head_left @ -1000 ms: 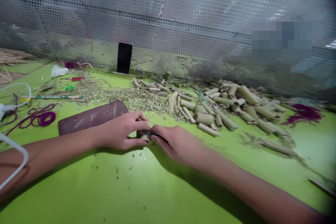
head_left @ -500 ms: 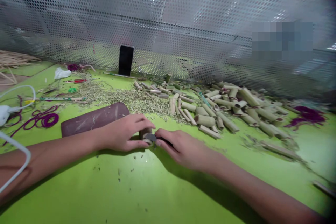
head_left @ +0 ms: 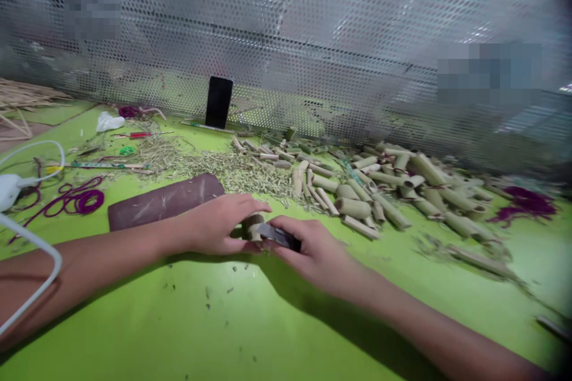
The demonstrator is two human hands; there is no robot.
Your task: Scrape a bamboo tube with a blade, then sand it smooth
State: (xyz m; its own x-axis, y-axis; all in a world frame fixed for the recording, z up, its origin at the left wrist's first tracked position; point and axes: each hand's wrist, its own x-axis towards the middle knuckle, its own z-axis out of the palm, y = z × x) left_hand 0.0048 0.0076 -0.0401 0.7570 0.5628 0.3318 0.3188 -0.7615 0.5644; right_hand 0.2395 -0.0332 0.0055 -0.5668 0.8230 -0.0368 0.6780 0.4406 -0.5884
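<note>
Between the fingers and thumb of my left hand [head_left: 226, 223] is a short bamboo tube [head_left: 254, 227], held just over the green table [head_left: 201, 321]. My right hand [head_left: 315, 250] is closed round the dark handle of a knife [head_left: 279, 236]. The grey blade points left and meets the tube's right end. Part of the tube is hidden behind my left fingers. Behind my left forearm lies a brown half-round piece [head_left: 165, 202] with pale scratches.
Cut bamboo pieces [head_left: 393, 178] are heaped at the back right, beside shavings [head_left: 223, 166]. A phone [head_left: 218, 101] leans on the perforated metal screen [head_left: 277, 30]. Purple cord [head_left: 84, 199] and a white cable [head_left: 40, 238] lie left; more purple thread [head_left: 527, 202] is far right.
The knife has turned in my right hand, so more of its blade and handle shows. My left hand still holds the bamboo tube. The whole view has shifted slightly.
</note>
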